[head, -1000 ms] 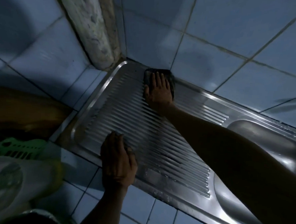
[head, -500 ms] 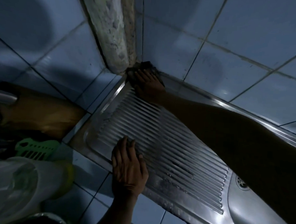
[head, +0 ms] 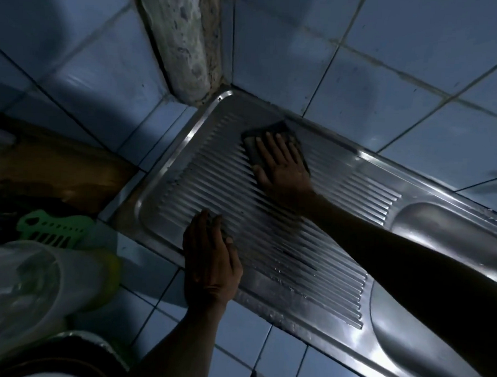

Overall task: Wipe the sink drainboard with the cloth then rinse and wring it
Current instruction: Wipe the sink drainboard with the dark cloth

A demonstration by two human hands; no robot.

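The ribbed steel drainboard (head: 267, 247) runs from the tiled corner toward the sink bowl (head: 455, 236) at the right. A dark cloth (head: 258, 142) lies on its far part. My right hand (head: 283, 170) presses flat on the cloth, fingers spread, arm reaching in from the right. My left hand (head: 209, 252) rests palm down on the near edge of the drainboard, fingers apart, holding nothing.
Blue wall tiles and a rough grey pillar (head: 183, 40) meet at the corner behind the drainboard. At the left stand a clear plastic jar with a yellow lid (head: 43, 287), a green plastic rack (head: 55, 230) and a brown board (head: 58, 167).
My right hand has slid the cloth from the far corner by the pillar back to the right along the drainboard. My left hand has stayed on the near edge.
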